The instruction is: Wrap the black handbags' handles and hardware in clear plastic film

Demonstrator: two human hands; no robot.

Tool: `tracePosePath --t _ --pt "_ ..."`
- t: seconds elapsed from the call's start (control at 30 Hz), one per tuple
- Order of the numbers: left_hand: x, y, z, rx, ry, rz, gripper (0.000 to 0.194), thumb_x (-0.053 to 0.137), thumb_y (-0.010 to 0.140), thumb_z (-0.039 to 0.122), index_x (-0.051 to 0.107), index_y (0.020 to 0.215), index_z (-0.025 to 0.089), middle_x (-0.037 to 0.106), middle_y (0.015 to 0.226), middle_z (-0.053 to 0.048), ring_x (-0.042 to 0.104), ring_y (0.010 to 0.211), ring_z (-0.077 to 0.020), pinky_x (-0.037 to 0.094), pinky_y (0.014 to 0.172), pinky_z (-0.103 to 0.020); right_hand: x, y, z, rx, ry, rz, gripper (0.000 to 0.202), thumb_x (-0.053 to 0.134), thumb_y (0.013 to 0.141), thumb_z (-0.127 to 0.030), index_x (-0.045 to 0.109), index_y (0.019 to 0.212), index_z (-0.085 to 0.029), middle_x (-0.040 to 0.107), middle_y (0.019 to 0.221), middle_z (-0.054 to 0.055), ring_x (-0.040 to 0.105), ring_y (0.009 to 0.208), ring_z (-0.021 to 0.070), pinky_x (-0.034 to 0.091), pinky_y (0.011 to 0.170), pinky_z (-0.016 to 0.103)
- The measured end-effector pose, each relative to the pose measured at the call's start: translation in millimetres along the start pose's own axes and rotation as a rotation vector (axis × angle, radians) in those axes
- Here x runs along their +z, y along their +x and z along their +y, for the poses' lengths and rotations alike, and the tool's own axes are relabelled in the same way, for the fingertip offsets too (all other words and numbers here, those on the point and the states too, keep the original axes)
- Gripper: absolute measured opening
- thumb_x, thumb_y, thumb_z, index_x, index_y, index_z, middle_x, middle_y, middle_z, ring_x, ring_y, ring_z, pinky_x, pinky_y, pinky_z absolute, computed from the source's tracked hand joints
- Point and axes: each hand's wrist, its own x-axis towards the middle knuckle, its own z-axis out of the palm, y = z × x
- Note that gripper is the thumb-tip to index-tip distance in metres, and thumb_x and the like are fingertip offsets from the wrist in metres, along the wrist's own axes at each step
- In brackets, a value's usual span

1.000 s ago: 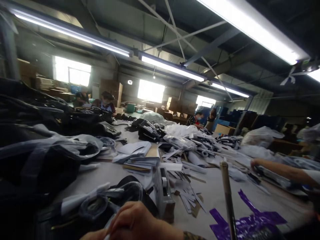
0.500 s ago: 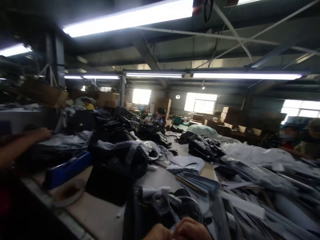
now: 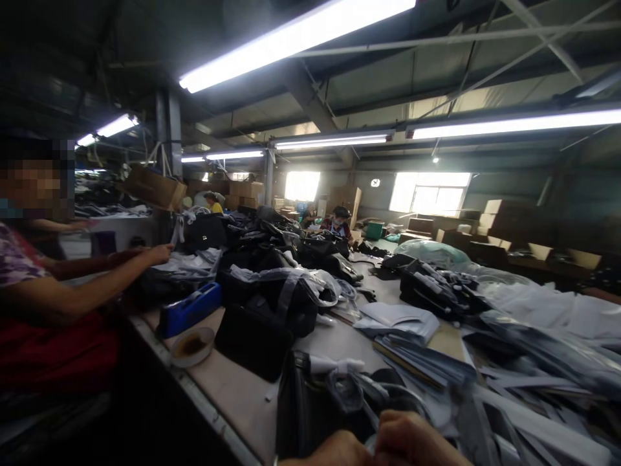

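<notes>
At the bottom edge my left hand (image 3: 339, 449) and my right hand (image 3: 412, 440) are close together, fingers curled in. A pale bit shows between them, but what they grip is too hidden to name. Just beyond them stands a black bag (image 3: 303, 408), its straps (image 3: 347, 388) wrapped in white and clear film. The lower part of both hands is cut off by the frame.
A co-worker's arms (image 3: 107, 278) reach over the table at left. Near the table edge lie a blue tape dispenser (image 3: 191, 309), a tape roll (image 3: 193, 346) and a black flat piece (image 3: 252, 340). Bags (image 3: 272, 298), papers (image 3: 398, 321) and grey strips (image 3: 427, 359) cover the rest.
The view has swung left, so the scene sits further right and the co-worker at left shows more. My two hands stay together and closed by the black bag.
</notes>
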Motion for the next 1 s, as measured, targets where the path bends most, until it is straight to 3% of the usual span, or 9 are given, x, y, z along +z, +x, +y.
tracePosePath --t 0.1,0.2,0.37,0.47,0.57,0.67,0.77,0.87,1.0 --pt "9.0 -18.8 23.7 -0.05 -0.019 0.028 0.028 0.074 0.072 0.044 0.071 0.074 0.016 0.047 0.059 0.003 0.038 0.055 -0.0103 0.031 0.051 -0.025 7.9 -5.7 -22.1 -0.056 -0.167 0.229 0.019 0.056 0.079 -0.013 0.058 0.061 -0.02 0.059 0.066 0.001 0.055 0.061 0.0152 0.04 0.054 0.026" --pt "11.5 -28.6 42.1 -0.116 0.041 -0.039 0.021 0.066 0.082 0.032 0.073 0.085 0.013 0.047 0.058 0.004 0.037 0.053 -0.0092 0.028 0.049 -0.024 8.7 -13.5 -37.0 -0.091 -0.234 0.292 0.024 0.05 0.084 -0.008 0.053 0.063 -0.02 0.055 0.066 0.002 0.053 0.064 0.0156 0.041 0.058 0.026" --pt "7.7 -22.1 44.4 -0.076 0.186 -0.106 0.028 0.064 0.086 0.038 0.076 0.093 0.013 0.051 0.059 0.004 0.041 0.054 -0.01 0.032 0.051 -0.023 1.2 -20.0 -31.6 -0.063 -0.244 0.201 0.021 0.052 0.089 -0.014 0.06 0.07 -0.018 0.055 0.07 0.002 0.051 0.068 0.0159 0.042 0.063 0.028" --pt "9.2 -22.7 41.3 -0.044 0.235 -0.131 0.036 0.06 0.087 0.045 0.075 0.088 0.013 0.052 0.06 0.003 0.043 0.055 -0.011 0.032 0.052 -0.023 -14.2 -21.5 -29.0 0.044 -0.049 0.014 0.031 0.048 0.098 -0.021 0.067 0.073 -0.017 0.059 0.074 0.002 0.055 0.068 0.013 0.045 0.063 0.025" --pt "10.9 -24.3 39.5 -0.057 0.251 -0.11 0.043 0.058 0.086 0.053 0.073 0.083 0.013 0.054 0.063 0.002 0.045 0.057 -0.0118 0.033 0.052 -0.023 -33.6 -21.8 -30.3 0.07 0.128 -0.192 0.033 0.045 0.103 -0.031 0.075 0.095 -0.018 0.066 0.09 0.003 0.064 0.08 0.013 0.051 0.073 0.024" --pt "11.1 -23.1 37.4 -0.049 0.235 -0.092 0.046 0.057 0.085 0.056 0.071 0.08 0.013 0.053 0.063 0.002 0.044 0.057 -0.0116 0.032 0.051 -0.024 -42.5 -21.1 -32.5 0.083 0.114 -0.258 0.023 0.06 0.097 -0.035 0.075 0.11 -0.022 0.067 0.1 0.003 0.067 0.088 0.0144 0.053 0.078 0.025" --pt "10.6 -21.7 35.4 -0.042 0.245 -0.1 0.042 0.06 0.084 0.055 0.07 0.078 0.014 0.051 0.061 0.002 0.043 0.057 -0.0116 0.03 0.05 -0.024 -38.3 -19.7 -33.9 0.106 0.018 -0.242 0.017 0.062 0.095 -0.028 0.078 0.095 -0.022 0.067 0.093 0.002 0.066 0.08 0.013 0.052 0.072 0.024" --pt "10.5 -22.1 35.5 -0.058 0.27 -0.11 0.044 0.061 0.082 0.057 0.068 0.074 0.015 0.049 0.058 0.002 0.042 0.055 -0.0118 0.029 0.048 -0.025 -31.1 -18.4 -35.5 0.131 -0.019 -0.231 0.023 0.06 0.095 -0.022 0.077 0.08 -0.02 0.066 0.088 0.002 0.064 0.075 0.012 0.049 0.067 0.023" --pt "11.0 -23.5 39.5 -0.071 0.331 -0.11 0.04 0.061 0.083 0.053 0.07 0.074 0.015 0.052 0.059 0.001 0.045 0.056 -0.013 0.03 0.05 -0.025 -26.2 -16.0 -40.0 0.192 -0.023 -0.23 0.023 0.061 0.089 -0.015 0.074 0.07 -0.018 0.063 0.082 0.002 0.059 0.07 0.0116 0.046 0.064 0.024"
